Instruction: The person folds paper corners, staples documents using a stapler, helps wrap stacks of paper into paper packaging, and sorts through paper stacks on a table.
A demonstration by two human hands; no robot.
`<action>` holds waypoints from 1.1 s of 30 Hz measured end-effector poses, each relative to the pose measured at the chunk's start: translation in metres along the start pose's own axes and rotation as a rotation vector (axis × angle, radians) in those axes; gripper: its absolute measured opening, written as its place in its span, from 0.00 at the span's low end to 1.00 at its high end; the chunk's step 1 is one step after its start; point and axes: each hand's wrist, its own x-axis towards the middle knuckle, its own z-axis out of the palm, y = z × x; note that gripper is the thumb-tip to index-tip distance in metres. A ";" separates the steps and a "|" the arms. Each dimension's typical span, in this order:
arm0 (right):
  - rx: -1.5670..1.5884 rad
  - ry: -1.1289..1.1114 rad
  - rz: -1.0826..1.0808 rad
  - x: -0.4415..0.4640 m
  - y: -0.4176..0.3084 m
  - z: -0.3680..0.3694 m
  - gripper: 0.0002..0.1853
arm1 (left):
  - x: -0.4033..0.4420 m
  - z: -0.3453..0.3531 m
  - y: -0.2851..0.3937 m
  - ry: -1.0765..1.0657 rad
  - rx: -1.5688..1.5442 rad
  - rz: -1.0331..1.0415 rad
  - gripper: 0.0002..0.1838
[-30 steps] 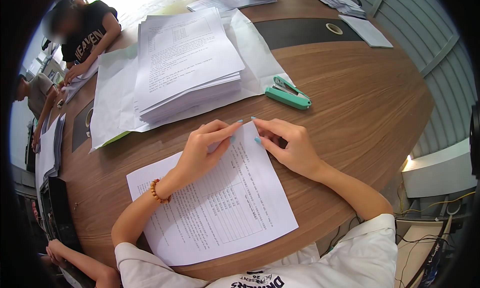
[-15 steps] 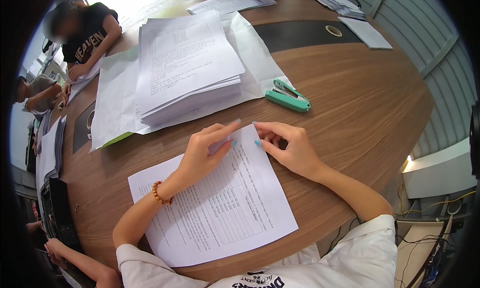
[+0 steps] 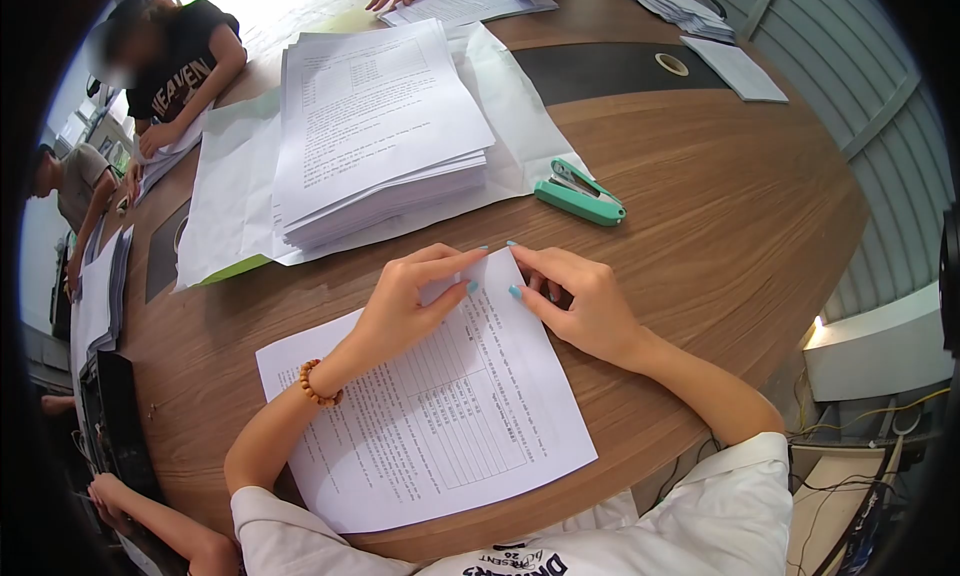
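A printed sheet (image 3: 460, 406) lies on the wooden table close to my body, slightly turned. My left hand (image 3: 415, 296) rests over its upper edge, thumb and fingers closed on the paper near the top corner. At that corner's right side, my right hand (image 3: 575, 296) pinches the paper edge between thumb and forefinger. Whether there is more than one sheet cannot be made out. Beyond my hands stands a thick stack of printed paper (image 3: 385, 126) on white wrapping paper (image 3: 525, 126). A green stapler (image 3: 580, 192) lies right of the stack.
A tape roll (image 3: 671, 64) sits on the black table inlay (image 3: 610, 71). More papers (image 3: 470, 3) lie at the far edge, with a person's hand on them. Two people sit at the far left, near another paper pile (image 3: 98, 296). A person's forearm (image 3: 165, 521) shows lower left.
Both my hands have stayed nearly in place on the sheet. At the far edge, another person's hand now rests on the papers there.
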 end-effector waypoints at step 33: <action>-0.231 -0.307 -0.084 0.036 0.000 -0.072 0.21 | -0.003 0.006 -0.008 0.096 -0.029 0.083 0.14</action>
